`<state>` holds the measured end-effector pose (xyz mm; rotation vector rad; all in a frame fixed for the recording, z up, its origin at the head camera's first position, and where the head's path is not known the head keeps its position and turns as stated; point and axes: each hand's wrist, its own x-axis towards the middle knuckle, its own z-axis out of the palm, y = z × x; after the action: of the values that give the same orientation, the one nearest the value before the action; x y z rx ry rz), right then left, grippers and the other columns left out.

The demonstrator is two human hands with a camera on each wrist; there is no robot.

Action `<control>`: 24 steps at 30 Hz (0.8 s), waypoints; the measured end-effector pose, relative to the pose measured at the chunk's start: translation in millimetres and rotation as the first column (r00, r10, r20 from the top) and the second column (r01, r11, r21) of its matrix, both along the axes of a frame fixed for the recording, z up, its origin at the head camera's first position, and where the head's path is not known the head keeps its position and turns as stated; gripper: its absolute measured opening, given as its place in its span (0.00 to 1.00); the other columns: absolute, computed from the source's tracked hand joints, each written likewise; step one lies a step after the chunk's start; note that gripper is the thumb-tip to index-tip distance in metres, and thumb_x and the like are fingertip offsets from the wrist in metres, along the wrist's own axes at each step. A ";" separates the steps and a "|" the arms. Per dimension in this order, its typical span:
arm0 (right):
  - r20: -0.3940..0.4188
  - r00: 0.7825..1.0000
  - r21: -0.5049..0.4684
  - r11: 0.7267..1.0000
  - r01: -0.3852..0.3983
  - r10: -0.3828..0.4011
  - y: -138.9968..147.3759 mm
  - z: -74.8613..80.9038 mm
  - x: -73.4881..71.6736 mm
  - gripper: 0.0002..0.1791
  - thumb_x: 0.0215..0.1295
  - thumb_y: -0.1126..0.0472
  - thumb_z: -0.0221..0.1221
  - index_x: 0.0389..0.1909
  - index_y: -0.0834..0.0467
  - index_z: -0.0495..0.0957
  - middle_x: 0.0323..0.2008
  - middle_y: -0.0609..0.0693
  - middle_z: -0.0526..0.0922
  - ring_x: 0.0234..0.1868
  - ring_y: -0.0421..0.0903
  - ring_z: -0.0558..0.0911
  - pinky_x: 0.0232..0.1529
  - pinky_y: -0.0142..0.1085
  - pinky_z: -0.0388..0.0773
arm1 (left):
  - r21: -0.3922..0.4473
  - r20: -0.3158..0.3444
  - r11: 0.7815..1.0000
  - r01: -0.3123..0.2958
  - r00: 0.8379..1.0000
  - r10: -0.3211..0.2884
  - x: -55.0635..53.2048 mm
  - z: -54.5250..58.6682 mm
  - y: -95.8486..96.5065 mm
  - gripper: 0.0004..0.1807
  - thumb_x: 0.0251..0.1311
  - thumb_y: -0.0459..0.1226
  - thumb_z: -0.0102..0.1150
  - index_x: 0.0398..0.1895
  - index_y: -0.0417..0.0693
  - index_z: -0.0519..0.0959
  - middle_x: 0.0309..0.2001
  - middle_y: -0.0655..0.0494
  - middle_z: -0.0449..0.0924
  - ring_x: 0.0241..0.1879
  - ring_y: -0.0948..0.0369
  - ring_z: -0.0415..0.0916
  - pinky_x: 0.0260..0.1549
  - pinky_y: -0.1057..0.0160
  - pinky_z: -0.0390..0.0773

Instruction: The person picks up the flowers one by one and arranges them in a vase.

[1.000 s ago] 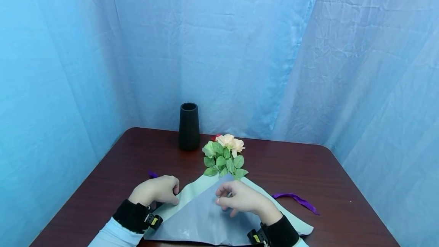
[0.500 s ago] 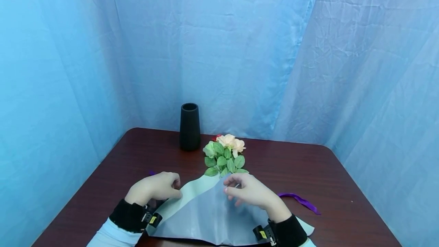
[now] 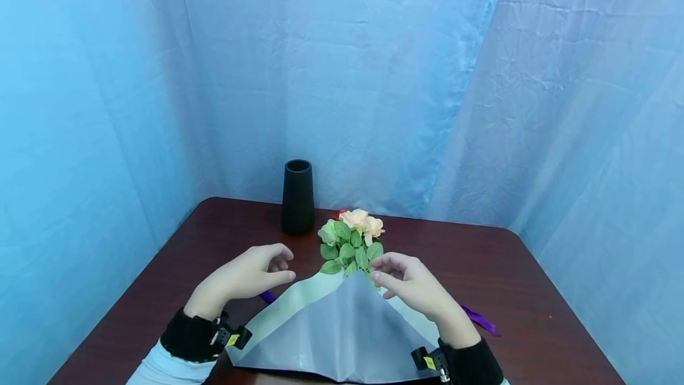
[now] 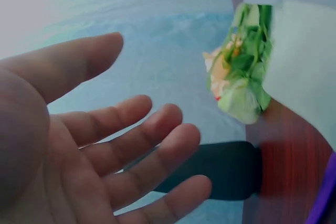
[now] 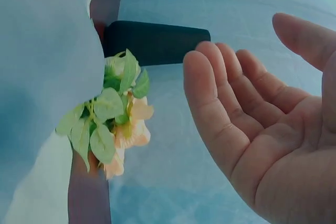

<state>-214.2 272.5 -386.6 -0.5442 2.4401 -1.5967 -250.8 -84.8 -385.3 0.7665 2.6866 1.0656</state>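
Observation:
A bunch of artificial roses (image 3: 357, 239), peach, pale green and red with green leaves, pokes out beyond the top of a folded sheet of wrapping paper (image 3: 336, 331). The paper is grey-blue with a pale green border, and it covers the stems. To the left of the paper my left hand (image 3: 248, 275) is raised, fingers relaxed and apart from the thumb, holding nothing. My right hand (image 3: 414, 284) hovers over the paper's right slope close to the leaves, its palm bare in the right wrist view. A purple ribbon (image 3: 481, 321) shows on both sides from beneath the paper.
Behind the flowers, slightly left, a tall black vase (image 3: 297, 198) stands upright on the dark brown table (image 3: 454, 254). Blue curtains (image 3: 342, 76) hang around the table's back and sides.
Both hands have drawn apart from the paper's edges, the left one going left and up, the right one to the right and up. The purple ribbon shows more on the left side.

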 end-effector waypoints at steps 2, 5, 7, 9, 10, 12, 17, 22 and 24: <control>-0.019 1.000 0.014 1.000 0.019 -0.018 3.7 -0.4 0.9 0.21 0.74 0.55 0.62 0.60 0.64 0.76 0.49 0.57 0.83 0.48 0.53 0.84 0.41 0.46 0.85 | 0.029 -0.006 1.000 0.006 1.000 -0.006 0.1 1.9 3.5 0.19 0.67 0.47 0.66 0.55 0.48 0.79 0.41 0.62 0.80 0.42 0.63 0.77 0.44 0.57 0.80; -0.031 0.999 0.039 0.999 0.028 -0.027 8.7 -2.0 1.7 0.21 0.74 0.54 0.62 0.60 0.63 0.76 0.50 0.57 0.82 0.48 0.51 0.84 0.43 0.46 0.84 | 0.058 -0.012 0.998 0.015 1.000 -0.015 -0.4 2.3 10.1 0.19 0.67 0.46 0.66 0.55 0.47 0.79 0.43 0.61 0.81 0.44 0.63 0.78 0.45 0.57 0.80; -0.032 0.999 0.059 0.998 0.031 -0.030 12.4 -3.0 1.8 0.21 0.73 0.54 0.62 0.60 0.63 0.76 0.50 0.56 0.82 0.49 0.52 0.84 0.43 0.47 0.84 | 0.069 -0.008 0.997 0.024 1.000 -0.024 -0.8 1.7 14.9 0.18 0.67 0.46 0.66 0.54 0.47 0.79 0.43 0.61 0.81 0.44 0.63 0.78 0.44 0.57 0.80; -0.030 0.999 0.083 0.996 0.038 -0.036 16.1 -3.4 1.8 0.21 0.73 0.54 0.62 0.59 0.62 0.76 0.50 0.55 0.83 0.49 0.53 0.84 0.44 0.47 0.84 | 0.070 0.002 0.996 0.046 0.999 -0.046 -1.0 0.6 19.3 0.18 0.67 0.46 0.66 0.54 0.47 0.79 0.43 0.61 0.81 0.43 0.63 0.78 0.43 0.57 0.81; -0.028 0.999 0.097 0.994 0.042 -0.039 17.8 -3.9 1.7 0.21 0.73 0.53 0.62 0.59 0.61 0.77 0.50 0.54 0.83 0.49 0.53 0.84 0.43 0.47 0.84 | 0.069 0.008 0.996 0.061 0.998 -0.061 -0.8 0.0 21.0 0.18 0.67 0.46 0.66 0.53 0.47 0.79 0.42 0.61 0.81 0.43 0.62 0.78 0.43 0.57 0.81; -0.020 0.999 0.129 0.991 0.043 -0.041 21.3 -4.3 1.8 0.21 0.73 0.52 0.63 0.59 0.60 0.77 0.50 0.52 0.83 0.49 0.52 0.83 0.44 0.46 0.83 | 0.060 0.026 0.994 0.091 0.995 -0.092 -1.1 -2.1 24.4 0.18 0.67 0.46 0.66 0.53 0.47 0.79 0.42 0.61 0.81 0.43 0.62 0.78 0.42 0.57 0.81; 0.029 0.999 0.206 0.978 -0.020 0.015 28.2 -5.9 3.2 0.23 0.74 0.51 0.61 0.61 0.60 0.76 0.48 0.51 0.82 0.48 0.50 0.82 0.41 0.41 0.82 | 0.022 0.077 0.989 0.147 0.986 -0.148 -1.5 -7.1 32.0 0.19 0.67 0.47 0.66 0.54 0.47 0.79 0.44 0.61 0.81 0.44 0.62 0.78 0.44 0.56 0.80; 0.087 0.995 0.237 0.970 -0.061 0.042 32.3 -10.9 3.8 0.25 0.73 0.52 0.61 0.63 0.62 0.75 0.46 0.52 0.81 0.44 0.54 0.82 0.34 0.44 0.83 | -0.018 0.119 0.984 0.179 0.977 -0.176 -2.6 -11.1 41.3 0.22 0.67 0.49 0.65 0.57 0.44 0.79 0.50 0.55 0.83 0.46 0.61 0.79 0.46 0.56 0.81; 0.105 0.994 0.243 0.969 -0.055 0.030 33.6 -13.5 3.6 0.26 0.72 0.52 0.62 0.63 0.64 0.75 0.46 0.52 0.81 0.43 0.53 0.82 0.33 0.46 0.83 | -0.026 0.133 0.981 0.191 0.974 -0.186 -2.7 -12.4 44.4 0.23 0.68 0.48 0.65 0.58 0.42 0.79 0.50 0.53 0.83 0.46 0.61 0.80 0.46 0.56 0.81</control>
<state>-210.6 306.2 -400.1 -0.4584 2.4822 -1.2480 -253.5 -40.4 -397.7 0.8913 2.4618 0.9795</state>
